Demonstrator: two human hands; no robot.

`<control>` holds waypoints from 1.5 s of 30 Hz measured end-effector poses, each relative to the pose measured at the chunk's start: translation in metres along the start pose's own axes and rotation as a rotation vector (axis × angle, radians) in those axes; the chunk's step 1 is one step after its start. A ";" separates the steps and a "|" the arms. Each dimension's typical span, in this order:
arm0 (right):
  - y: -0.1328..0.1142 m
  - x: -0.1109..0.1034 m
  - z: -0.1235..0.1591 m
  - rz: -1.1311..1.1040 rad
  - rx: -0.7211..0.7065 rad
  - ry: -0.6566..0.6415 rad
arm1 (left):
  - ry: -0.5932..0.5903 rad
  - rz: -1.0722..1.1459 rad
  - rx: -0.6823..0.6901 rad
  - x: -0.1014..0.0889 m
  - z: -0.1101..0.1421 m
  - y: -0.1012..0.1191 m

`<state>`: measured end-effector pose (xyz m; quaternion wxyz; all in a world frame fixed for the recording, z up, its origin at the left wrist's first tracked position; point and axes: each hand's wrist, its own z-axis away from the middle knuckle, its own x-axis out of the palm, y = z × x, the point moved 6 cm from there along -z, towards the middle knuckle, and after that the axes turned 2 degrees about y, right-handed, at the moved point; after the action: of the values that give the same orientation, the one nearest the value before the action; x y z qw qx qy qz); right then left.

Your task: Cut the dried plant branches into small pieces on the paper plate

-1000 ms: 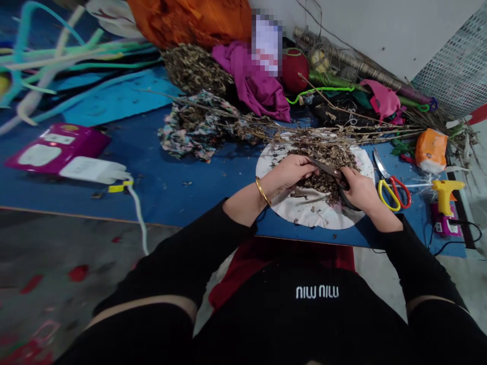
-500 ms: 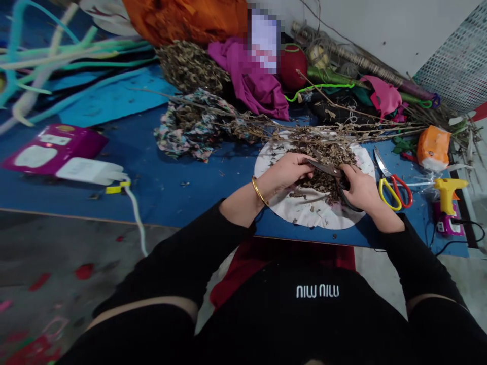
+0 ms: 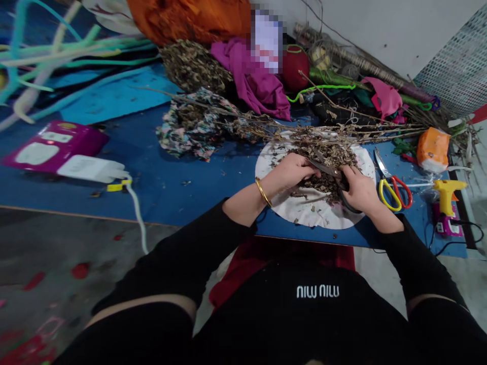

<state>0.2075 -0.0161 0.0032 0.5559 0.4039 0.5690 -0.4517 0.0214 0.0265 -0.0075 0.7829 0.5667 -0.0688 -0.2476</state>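
A white round paper plate [image 3: 312, 210] lies on the blue mat, with a heap of dried leaves and twigs [image 3: 327, 157] on it. My right hand [image 3: 359, 192] is closed round the handles of dark scissors [image 3: 327, 171], whose blades point left into the heap. My left hand [image 3: 289, 172], with a gold bangle on the wrist, is curled over the leaves at the blade tips and seems to pinch a piece of dried stem there. Long dry stalks [image 3: 380, 133] run from the plate to the right.
Yellow-and-red scissors [image 3: 391, 185] lie right of the plate, then a yellow glue gun [image 3: 447, 195] and an orange packet [image 3: 431, 147]. A purple box [image 3: 53, 149] and white cable [image 3: 133, 208] lie at left. Cloth piles [image 3: 251, 76] crowd the back.
Both hands stay on the plate. The scissors and my right hand have shifted a little, and the view has moved slightly.
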 end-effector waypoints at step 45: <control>0.009 -0.004 -0.001 -0.092 0.001 0.024 | -0.041 0.108 0.024 -0.002 -0.004 0.005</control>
<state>0.2159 -0.0126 0.0061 0.5275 0.3830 0.5933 -0.4723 0.0230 0.0314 -0.0040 0.7865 0.5665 -0.1181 -0.2156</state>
